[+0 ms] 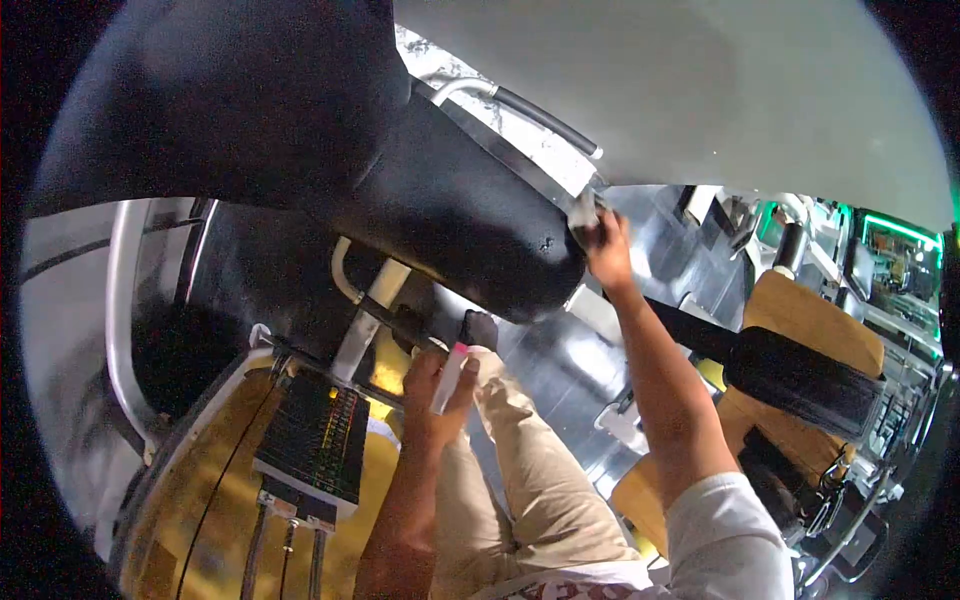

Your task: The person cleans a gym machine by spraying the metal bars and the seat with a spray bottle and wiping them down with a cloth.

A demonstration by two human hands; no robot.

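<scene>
My right hand (608,252) is closed on a light, crumpled cloth (583,212) at the rounded end of a large black padded seat (470,200). The cloth touches the pad's edge. Lower down, my left hand (440,390) grips a small translucent bottle (455,378) with a pink top, held at a tilt in front of my light trousers. The padded seat lies above my left hand, apart from it.
A black weight stack (315,435) stands at the lower left, near a curved silver frame tube (122,320). A black handlebar (545,120) rises beyond the seat. To the right are a black roller pad (805,383) and brown pads (815,320).
</scene>
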